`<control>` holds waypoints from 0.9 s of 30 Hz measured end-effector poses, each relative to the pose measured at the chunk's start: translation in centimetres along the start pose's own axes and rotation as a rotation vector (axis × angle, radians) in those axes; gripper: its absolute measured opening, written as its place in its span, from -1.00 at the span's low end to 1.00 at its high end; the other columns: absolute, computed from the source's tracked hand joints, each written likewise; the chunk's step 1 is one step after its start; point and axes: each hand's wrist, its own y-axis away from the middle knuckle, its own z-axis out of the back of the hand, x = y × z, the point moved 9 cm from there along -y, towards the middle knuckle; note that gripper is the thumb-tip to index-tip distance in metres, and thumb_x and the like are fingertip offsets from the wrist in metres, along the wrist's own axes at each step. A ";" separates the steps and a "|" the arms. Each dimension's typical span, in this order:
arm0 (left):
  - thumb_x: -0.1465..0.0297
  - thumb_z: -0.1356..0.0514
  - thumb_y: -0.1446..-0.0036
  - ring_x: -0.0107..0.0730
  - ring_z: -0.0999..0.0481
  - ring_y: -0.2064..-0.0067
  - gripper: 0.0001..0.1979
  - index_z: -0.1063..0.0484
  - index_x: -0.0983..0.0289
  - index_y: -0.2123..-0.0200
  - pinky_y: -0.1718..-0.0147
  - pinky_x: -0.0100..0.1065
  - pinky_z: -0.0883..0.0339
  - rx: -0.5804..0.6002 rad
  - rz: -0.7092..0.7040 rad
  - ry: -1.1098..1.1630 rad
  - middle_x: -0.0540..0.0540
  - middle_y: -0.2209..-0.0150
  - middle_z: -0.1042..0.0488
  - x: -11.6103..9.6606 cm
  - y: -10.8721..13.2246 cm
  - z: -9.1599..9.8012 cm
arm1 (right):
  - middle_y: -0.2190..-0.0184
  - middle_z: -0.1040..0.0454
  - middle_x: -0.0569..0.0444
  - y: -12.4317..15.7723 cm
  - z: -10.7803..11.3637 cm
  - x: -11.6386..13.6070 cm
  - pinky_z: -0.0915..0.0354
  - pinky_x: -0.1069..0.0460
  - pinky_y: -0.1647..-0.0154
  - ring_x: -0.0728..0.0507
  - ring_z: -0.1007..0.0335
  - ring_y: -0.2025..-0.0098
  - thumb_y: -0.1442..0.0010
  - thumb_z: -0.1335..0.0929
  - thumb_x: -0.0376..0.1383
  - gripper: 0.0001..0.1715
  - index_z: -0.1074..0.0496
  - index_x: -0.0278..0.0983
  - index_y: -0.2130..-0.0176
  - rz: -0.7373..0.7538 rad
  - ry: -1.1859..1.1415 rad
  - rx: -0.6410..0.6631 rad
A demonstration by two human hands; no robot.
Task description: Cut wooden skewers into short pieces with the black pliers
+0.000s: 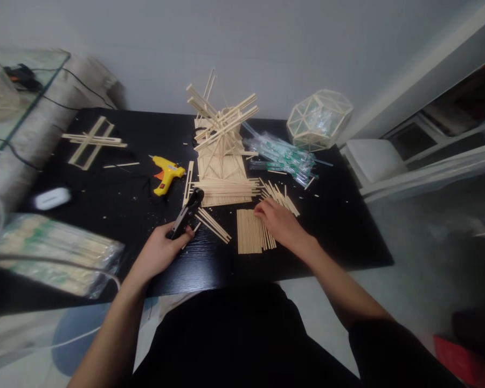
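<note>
My left hand (159, 252) is wrapped round a long black hand tool (185, 215) that slants up and away; its exact kind does not show clearly. The fingers of my right hand (282, 222) are pinched together at the upper right of a flat row of wooden sticks (249, 233); the fingertips partly hide what they grip. The sticks at the right side of that row lie apart. Loose sticks (214, 225) lie between my hands, and more loose sticks (286, 200) are fanned out just beyond my right hand.
Beyond my hands stands a wooden stick structure (222, 143). A yellow glue gun (167, 175), crossed sticks (92, 141), a white case (53, 199) and a bagged stick bundle (60, 250) lie leftward on the black table (210, 269). Plastic wrappers (285, 153) and a stick polyhedron (319, 119) are rightward.
</note>
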 end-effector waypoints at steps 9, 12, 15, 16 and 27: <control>0.07 -0.30 -0.04 -0.48 -0.13 0.59 -0.63 -0.51 0.30 0.36 0.61 -0.44 0.02 -0.003 -0.009 0.009 -0.11 0.64 -0.23 0.2 0.0 0.1 | 0.15 -0.47 -0.09 0.1 -1.0 -0.1 -0.26 -0.01 0.28 -0.18 -0.45 0.21 -0.44 -0.28 -0.40 -0.87 -0.43 -0.32 0.14 0.043 0.079 0.005; 0.07 -0.31 -0.04 -0.49 -0.13 0.58 -0.62 -0.52 0.31 0.36 0.61 -0.43 0.02 -0.005 -0.014 0.022 -0.10 0.63 -0.25 0.1 -0.1 0.0 | 0.16 -0.44 -0.12 0.2 -1.3 0.2 -0.28 -0.03 0.26 -0.19 -0.43 0.23 -0.45 -0.24 -0.43 -0.85 -0.40 -0.34 0.14 0.065 0.096 0.018; 0.06 -0.31 -0.04 -0.48 -0.15 0.57 -0.61 -0.53 0.31 0.36 0.60 -0.43 0.00 -0.004 -0.021 0.019 -0.09 0.60 -0.29 0.1 -0.1 0.0 | 0.16 -0.42 -0.11 0.2 -1.0 1.0 -0.30 -0.03 0.24 -0.18 -0.42 0.23 -0.45 -0.21 -0.45 -0.84 -0.37 -0.33 0.14 0.104 0.061 0.009; 0.05 -0.31 -0.04 -0.48 -0.15 0.56 -0.60 -0.53 0.31 0.35 0.59 -0.43 0.00 -0.005 -0.021 0.016 -0.09 0.60 -0.28 0.2 -0.2 0.0 | 0.16 -0.41 -0.10 0.1 -1.0 1.4 -0.31 -0.03 0.23 -0.17 -0.42 0.23 -0.45 -0.22 -0.45 -0.84 -0.37 -0.33 0.13 0.123 0.042 0.006; 0.04 -0.28 -0.08 -0.49 -0.12 0.57 -0.60 -0.52 0.30 0.34 0.61 -0.43 0.05 -0.002 -0.034 -0.009 -0.11 0.62 -0.22 0.0 -0.1 0.1 | 0.22 -0.41 -0.08 -0.4 -1.5 3.8 -0.28 -0.04 0.21 -0.16 -0.36 0.25 -0.46 -0.20 -0.42 -0.78 -0.38 -0.31 0.20 0.239 0.047 0.017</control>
